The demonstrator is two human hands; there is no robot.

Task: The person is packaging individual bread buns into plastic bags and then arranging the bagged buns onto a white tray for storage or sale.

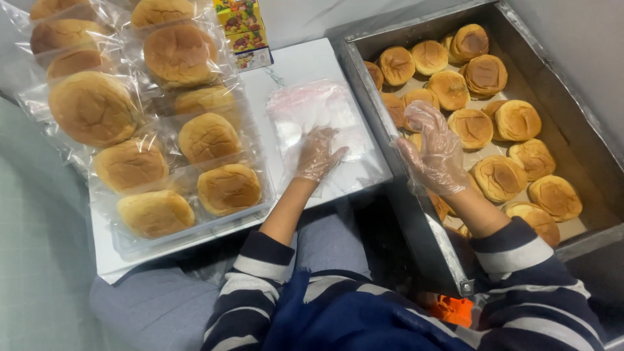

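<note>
The left hand (pixel 316 155), in a thin clear plastic glove, lies flat with fingers spread on a stack of empty clear plastic bags (pixel 318 127) atop the white table (pixel 305 62), gripping nothing. The gloved right hand (pixel 434 156) hovers open and empty over the near rim of the deep grey metal tray (pixel 416 227), which holds loose round golden-brown buns (pixel 500 177); bagged buns (pixel 208 138) lie left of the bags.

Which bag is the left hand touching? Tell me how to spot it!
Find the white board beside the metal tray. The left hand presses a flat stack of clear bags there. Unlike the bagged buns alongside, these are empty.
</note>
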